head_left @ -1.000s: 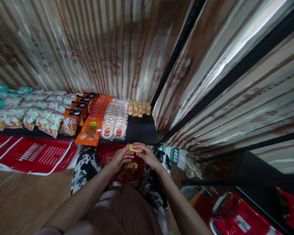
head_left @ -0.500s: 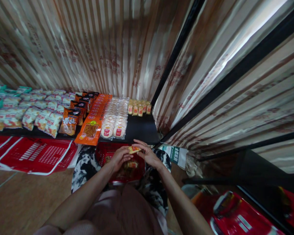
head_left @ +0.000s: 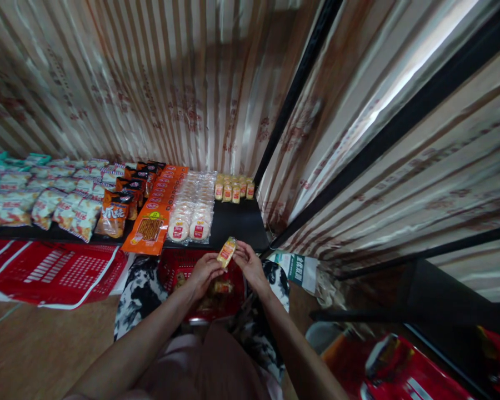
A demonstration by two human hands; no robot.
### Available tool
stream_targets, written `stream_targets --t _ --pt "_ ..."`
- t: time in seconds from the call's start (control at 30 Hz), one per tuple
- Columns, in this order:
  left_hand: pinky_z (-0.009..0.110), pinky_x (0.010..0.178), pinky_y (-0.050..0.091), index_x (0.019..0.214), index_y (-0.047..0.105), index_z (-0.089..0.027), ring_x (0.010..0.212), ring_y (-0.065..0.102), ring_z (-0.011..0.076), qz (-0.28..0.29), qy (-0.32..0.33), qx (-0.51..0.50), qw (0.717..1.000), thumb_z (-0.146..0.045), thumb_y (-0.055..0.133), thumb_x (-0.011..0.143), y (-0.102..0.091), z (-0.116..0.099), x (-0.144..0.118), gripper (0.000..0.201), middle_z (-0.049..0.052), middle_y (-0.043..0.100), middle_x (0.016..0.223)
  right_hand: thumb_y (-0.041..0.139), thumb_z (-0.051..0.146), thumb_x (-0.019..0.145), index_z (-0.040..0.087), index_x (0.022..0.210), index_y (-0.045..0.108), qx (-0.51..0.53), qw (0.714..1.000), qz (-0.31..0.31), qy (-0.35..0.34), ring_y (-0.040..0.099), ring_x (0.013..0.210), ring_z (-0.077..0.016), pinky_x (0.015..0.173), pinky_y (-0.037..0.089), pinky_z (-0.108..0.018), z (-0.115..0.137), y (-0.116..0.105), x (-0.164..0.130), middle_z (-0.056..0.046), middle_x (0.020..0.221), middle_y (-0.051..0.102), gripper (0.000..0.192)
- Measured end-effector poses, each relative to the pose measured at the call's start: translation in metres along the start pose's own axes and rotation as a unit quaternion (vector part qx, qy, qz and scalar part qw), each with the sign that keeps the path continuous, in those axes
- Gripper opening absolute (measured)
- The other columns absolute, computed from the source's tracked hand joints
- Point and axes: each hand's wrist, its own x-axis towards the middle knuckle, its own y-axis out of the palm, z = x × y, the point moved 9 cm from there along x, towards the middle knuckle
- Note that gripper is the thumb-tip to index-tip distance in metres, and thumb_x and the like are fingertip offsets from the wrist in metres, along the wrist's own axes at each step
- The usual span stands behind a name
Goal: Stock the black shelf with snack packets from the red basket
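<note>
Since the earlier frame, both hands have lifted the small yellow snack packet [head_left: 226, 253] and tipped it from lying flat to standing nearly upright, its red label facing the camera. Left hand [head_left: 203, 273] pinches the packet's lower left edge with closed fingers [head_left: 215, 265]; right hand [head_left: 249, 265] grips its right side, fingers [head_left: 238, 251] curled shut against the wrapper. Directly beneath the fingers sits a red basket [head_left: 170, 266] with more packets in it, resting on the person's lap. Just beyond the fingertips is the front edge of a black shelf [head_left: 237, 225]. Further beyond the fingers, at the back of that shelf, stands a row of matching yellow packets [head_left: 233, 190]. Ahead and left of the fingers lie round white cakes [head_left: 191, 214] and an orange packet [head_left: 150, 230].
</note>
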Motion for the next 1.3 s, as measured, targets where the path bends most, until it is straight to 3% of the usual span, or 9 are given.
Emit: stream_targets --t 0.1,0.2,0.37,0.63,0.83,1.1,1.3 --pt "0.02 0.063 0.05 0.085 0.055 -0.013 0.063 0.064 0.0089 -0.018 0.013 -0.006 1.0 0.002 0.059 0.071 0.001 0.001 0.006 0.021 0.003 0.067 0.076 0.068 0.043 0.065 0.022 0.104 0.053 0.001 0.999 -0.037 0.004 0.063 0.086 -0.0194 0.085 0.049 -0.037 -0.006 -0.006 0.002 -0.007 0.097 0.065 0.047" --pt "0.019 0.063 0.05 0.086 0.054 -0.013 0.065 0.063 0.0088 -0.025 0.023 -0.007 0.999 0.003 0.058 0.072 0.005 0.001 0.011 0.021 0.003 0.067 0.074 0.066 0.045 0.067 0.022 0.106 0.051 0.01 0.996 -0.088 -0.002 0.064 0.084 -0.0186 0.082 0.051 -0.036 -0.007 -0.014 0.001 -0.006 0.096 0.065 0.047" --pt "0.02 0.062 0.05 0.086 0.053 -0.013 0.063 0.063 0.0087 -0.038 0.042 0.007 0.998 0.003 0.057 0.07 0.011 0.0 0.019 0.023 0.002 0.066 0.073 0.067 0.046 0.067 0.02 0.092 0.058 0.03 0.997 -0.066 -0.002 0.065 0.077 -0.0187 0.075 0.052 -0.033 -0.001 -0.007 -0.001 -0.006 0.086 0.068 0.037" --pt "0.018 0.057 0.047 0.082 0.054 -0.014 0.061 0.06 0.0087 -0.049 0.061 0.076 0.994 -0.002 0.062 0.065 0.026 -0.011 0.032 0.022 -0.001 0.064 0.071 0.067 0.037 0.066 0.018 0.09 0.063 0.03 0.995 -0.084 -0.045 0.066 0.076 -0.018 0.073 0.053 -0.031 0.011 -0.011 0.01 -0.006 0.083 0.071 0.031" --pt "0.019 0.059 0.045 0.085 0.063 -0.014 0.073 0.062 0.0122 -0.071 0.087 0.212 0.971 -0.011 0.062 0.07 0.038 -0.029 0.045 0.015 0.003 0.067 0.081 0.06 0.036 0.071 0.018 0.099 0.069 -0.087 0.982 -0.142 -0.093 0.064 0.076 -0.0172 0.069 0.053 -0.029 0.015 -0.033 0.025 -0.006 0.09 0.067 0.033" --pt "0.024 0.078 0.046 0.101 0.065 -0.014 0.088 0.061 0.015 -0.065 0.115 0.333 0.934 -0.013 0.05 0.081 0.061 -0.043 0.07 0.025 0.007 0.068 0.096 0.051 0.036 0.077 0.018 0.098 0.069 -0.212 0.951 -0.19 -0.123 0.06 0.074 -0.0173 0.073 0.049 -0.03 0.027 -0.046 0.049 -0.006 0.086 0.064 0.034" --pt "0.021 0.076 0.046 0.105 0.061 -0.016 0.086 0.061 0.0124 -0.074 0.119 0.378 0.915 -0.006 0.048 0.078 0.072 -0.045 0.095 0.032 0.006 0.066 0.099 0.045 0.037 0.078 0.019 0.097 0.066 -0.267 0.934 -0.225 -0.08 0.056 0.06 -0.0153 0.063 0.045 -0.029 0.032 -0.052 0.064 -0.005 0.089 0.065 0.034"
